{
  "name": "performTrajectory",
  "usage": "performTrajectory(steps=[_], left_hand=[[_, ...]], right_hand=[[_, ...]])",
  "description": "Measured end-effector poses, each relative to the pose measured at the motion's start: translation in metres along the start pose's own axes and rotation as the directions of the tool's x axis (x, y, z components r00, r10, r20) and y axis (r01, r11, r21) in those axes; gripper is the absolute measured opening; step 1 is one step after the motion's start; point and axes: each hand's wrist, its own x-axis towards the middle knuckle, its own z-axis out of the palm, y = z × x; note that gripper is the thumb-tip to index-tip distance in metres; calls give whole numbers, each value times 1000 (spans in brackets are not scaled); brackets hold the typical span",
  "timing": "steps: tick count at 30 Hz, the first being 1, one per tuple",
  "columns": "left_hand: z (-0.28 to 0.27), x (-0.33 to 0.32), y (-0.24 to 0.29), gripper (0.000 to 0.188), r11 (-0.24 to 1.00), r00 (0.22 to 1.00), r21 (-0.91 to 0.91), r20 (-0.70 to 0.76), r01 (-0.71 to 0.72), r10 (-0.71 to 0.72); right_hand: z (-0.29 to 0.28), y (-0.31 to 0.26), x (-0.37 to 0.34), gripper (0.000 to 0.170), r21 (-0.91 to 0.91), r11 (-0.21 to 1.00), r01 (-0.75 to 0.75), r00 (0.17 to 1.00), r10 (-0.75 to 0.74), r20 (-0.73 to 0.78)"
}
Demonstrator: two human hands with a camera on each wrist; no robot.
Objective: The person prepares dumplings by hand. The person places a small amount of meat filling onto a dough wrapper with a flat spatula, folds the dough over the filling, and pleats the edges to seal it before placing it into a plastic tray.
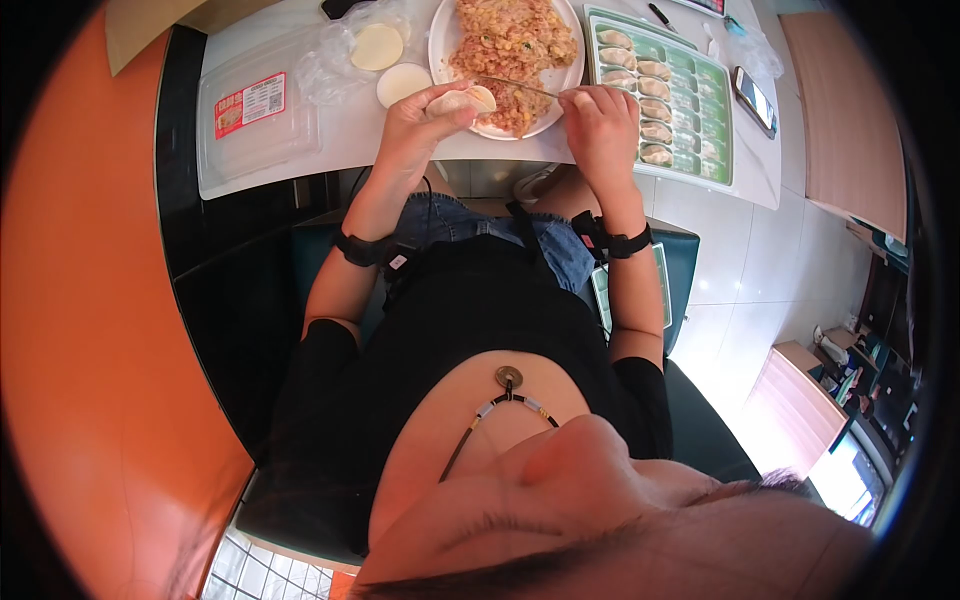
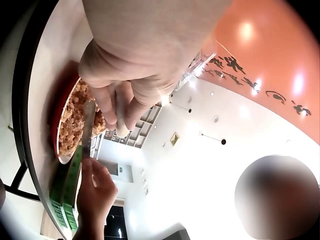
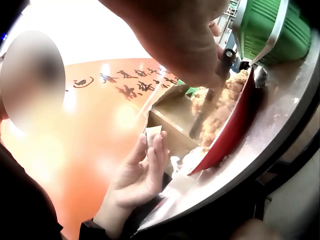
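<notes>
My left hand [image 1: 425,125] holds a round, pale dumpling wrapper [image 1: 455,103] between thumb and fingers, close over the near left rim of the plate; the wrapper is bent up, with a pinkish patch at its right side. In my right hand [image 1: 603,125] is a flat metal spreader [image 2: 88,125] with a rounded tip, pinched by its handle. Its blade reaches left over the minced filling [image 1: 515,40], toward the wrapper. The filling is heaped on a plate [image 1: 440,45], white inside and red outside. In the right wrist view, the right hand covers part of the handle.
Right of the plate stands a green compartment tray [image 1: 715,130] with several folded dumplings [image 1: 655,110]. More wrappers [image 1: 405,82] lie left of the plate beside crumpled plastic film [image 1: 325,70]. A clear labelled box [image 1: 270,135] sits at the left, a phone [image 1: 755,100] at the right.
</notes>
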Motion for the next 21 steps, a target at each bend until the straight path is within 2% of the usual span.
performTrajectory(steps=[2, 3, 5, 6, 8, 14, 21], left_hand=[[0, 1, -2, 43, 998, 999, 49, -19, -28, 29], [1, 1, -2, 43, 994, 998, 98, -36, -55, 59], [3, 1, 2, 42, 984, 995, 166, -56, -70, 80], [5, 2, 4, 42, 969, 992, 233, -74, -83, 103], [6, 2, 4, 41, 970, 989, 219, -79, -103, 122], [8, 3, 6, 42, 969, 988, 223, -86, -108, 130], [14, 2, 6, 39, 961, 988, 258, -91, -96, 123]], right_hand=[[-6, -2, 0, 5, 56, 988, -145, 989, 143, 31], [-11, -4, 0, 5, 57, 988, -145, 989, 143, 31], [-21, -10, 2, 6, 300, 905, -302, 951, 306, 37], [-26, -11, 3, 6, 300, 905, -302, 952, 305, 39], [-35, -15, 3, 7, 384, 860, -335, 939, 337, 65], [-49, -24, 2, 9, 391, 849, -356, 934, 335, 123], [-45, -29, 1, 9, 415, 863, -288, 955, 291, 57]])
